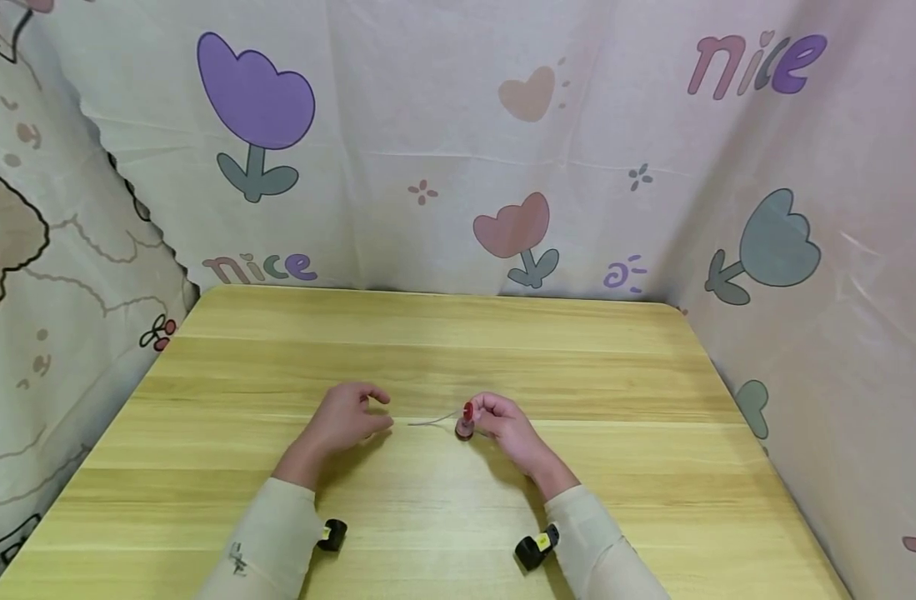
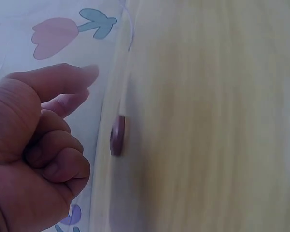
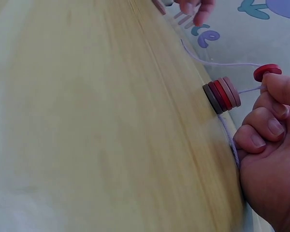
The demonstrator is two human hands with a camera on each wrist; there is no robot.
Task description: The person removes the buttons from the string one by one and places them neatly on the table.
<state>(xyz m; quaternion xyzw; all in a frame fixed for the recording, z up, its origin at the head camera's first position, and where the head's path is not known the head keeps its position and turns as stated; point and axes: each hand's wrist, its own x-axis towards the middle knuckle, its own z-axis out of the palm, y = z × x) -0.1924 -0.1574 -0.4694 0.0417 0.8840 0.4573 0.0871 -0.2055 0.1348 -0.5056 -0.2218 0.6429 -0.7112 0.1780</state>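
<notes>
My right hand (image 1: pixel 506 427) pinches a small red button-like disc (image 3: pixel 267 71) between thumb and fingertips, with its other fingers curled in. A thin pale cord (image 3: pixel 217 63) runs from the disc, its free end reaching left toward my other hand. Just below the pinch, a stack of red, pinkish and dark discs (image 3: pixel 222 95) hangs together on the cord, close over the table. More cord trails beneath the stack. My left hand (image 1: pixel 348 415) holds nothing; its thumb and index finger stand apart, the other fingers loosely curled, left of the cord's end (image 1: pixel 416 423).
The wooden table (image 1: pixel 442 333) spreads under both hands. A printed curtain (image 1: pixel 427 100) with flowers stands behind and along the sides. Black wrist cameras (image 1: pixel 537 547) sit at both sleeve cuffs.
</notes>
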